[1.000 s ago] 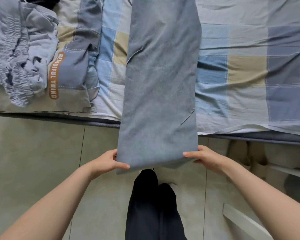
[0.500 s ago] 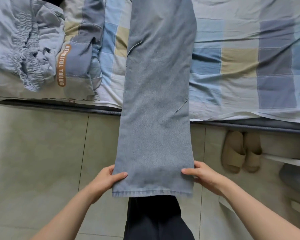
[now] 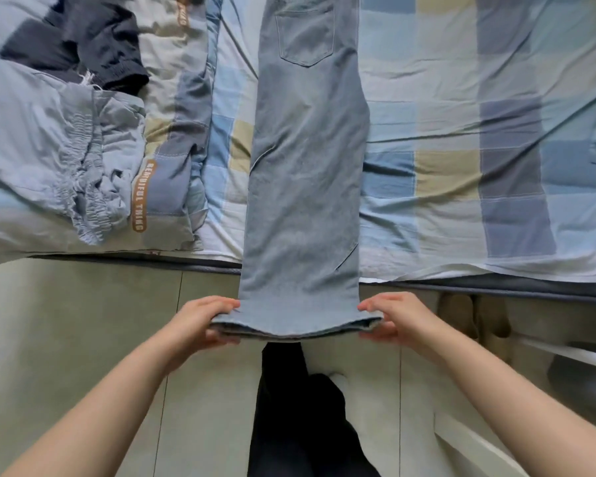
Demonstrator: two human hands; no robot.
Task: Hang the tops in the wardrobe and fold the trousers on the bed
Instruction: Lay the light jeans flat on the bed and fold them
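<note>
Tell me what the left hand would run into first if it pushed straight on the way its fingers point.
The left hand points right along the jeans hem it grips, so beyond that denim it would probably meet the right hand at the far corner.

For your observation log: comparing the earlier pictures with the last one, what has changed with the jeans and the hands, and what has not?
Both hands, left hand and right hand, have lifted the hem of the jeans toward the bed, still gripping its corners. The jeans remain laid lengthwise; the crumpled clothes stayed put.
</note>
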